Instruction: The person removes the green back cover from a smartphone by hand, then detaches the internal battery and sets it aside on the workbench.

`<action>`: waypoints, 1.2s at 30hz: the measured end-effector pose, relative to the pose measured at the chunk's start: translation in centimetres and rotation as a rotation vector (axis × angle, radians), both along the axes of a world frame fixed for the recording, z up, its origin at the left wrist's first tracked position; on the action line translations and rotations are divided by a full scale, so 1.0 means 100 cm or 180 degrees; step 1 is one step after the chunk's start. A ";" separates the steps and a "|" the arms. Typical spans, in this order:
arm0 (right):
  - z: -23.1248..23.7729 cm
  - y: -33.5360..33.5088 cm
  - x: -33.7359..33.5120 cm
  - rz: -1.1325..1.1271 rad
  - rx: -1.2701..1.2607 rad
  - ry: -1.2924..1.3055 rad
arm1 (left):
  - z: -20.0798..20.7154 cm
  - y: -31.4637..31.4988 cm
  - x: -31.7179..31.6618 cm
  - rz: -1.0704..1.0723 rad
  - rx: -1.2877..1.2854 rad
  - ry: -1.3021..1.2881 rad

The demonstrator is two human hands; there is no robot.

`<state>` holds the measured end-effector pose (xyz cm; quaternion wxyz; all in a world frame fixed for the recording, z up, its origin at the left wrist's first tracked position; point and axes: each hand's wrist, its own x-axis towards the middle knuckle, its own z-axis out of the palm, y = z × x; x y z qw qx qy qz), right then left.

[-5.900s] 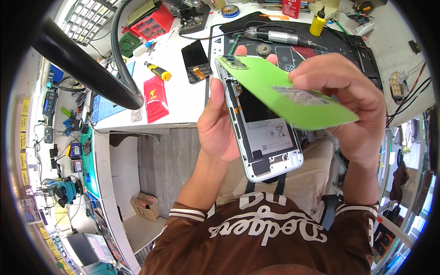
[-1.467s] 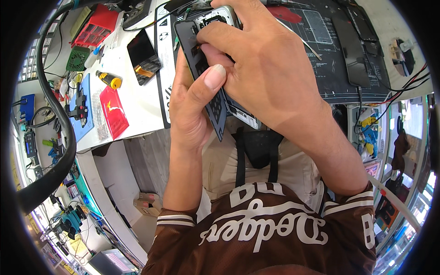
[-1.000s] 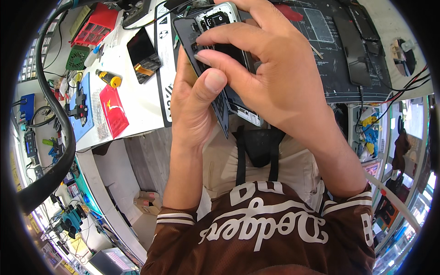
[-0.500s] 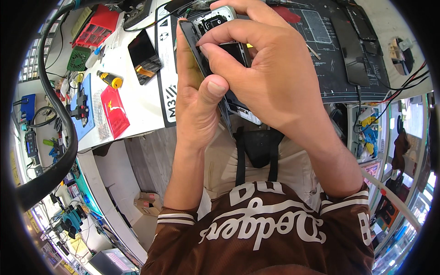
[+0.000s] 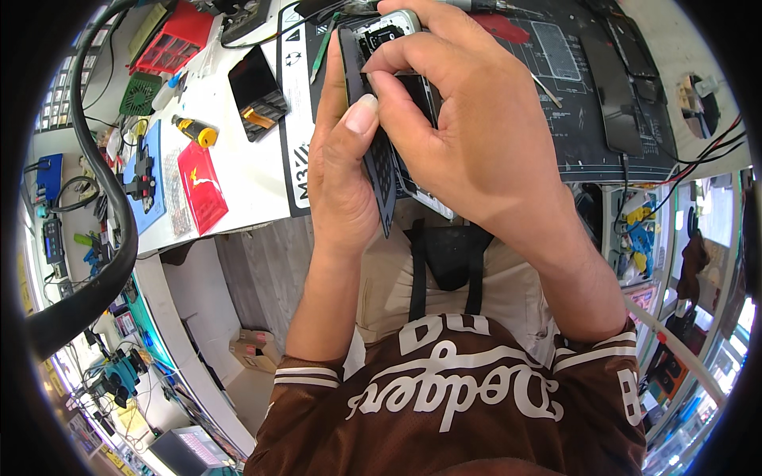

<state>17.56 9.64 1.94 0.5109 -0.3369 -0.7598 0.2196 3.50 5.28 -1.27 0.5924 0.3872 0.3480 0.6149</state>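
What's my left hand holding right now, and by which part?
Your left hand holds the dark phone cover by its left long edge, thumb over the inner face.

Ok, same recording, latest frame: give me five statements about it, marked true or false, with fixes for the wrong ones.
1. The left hand grips the back cover. True.
2. The back cover lies flat. False: it stands tilted beside the open phone.
3. The red packet lies on the white table. True.
4. The right hand is spread wide. False: its thumb and forefinger nearly meet.
5. The brown sleeves have white stripes. True.
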 end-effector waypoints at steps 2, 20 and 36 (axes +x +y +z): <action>0.002 -0.001 0.000 -0.0023 0.0028 -0.0027 | -0.002 0.000 -0.001 0.0008 0.0000 -0.0038; 0.009 0.002 0.010 0.0031 -0.0141 -0.0495 | 0.008 -0.004 0.002 0.0646 0.0189 0.0579; -0.002 0.009 0.007 -0.0118 0.0133 -0.0221 | 0.011 -0.003 0.004 0.0594 0.0264 0.0606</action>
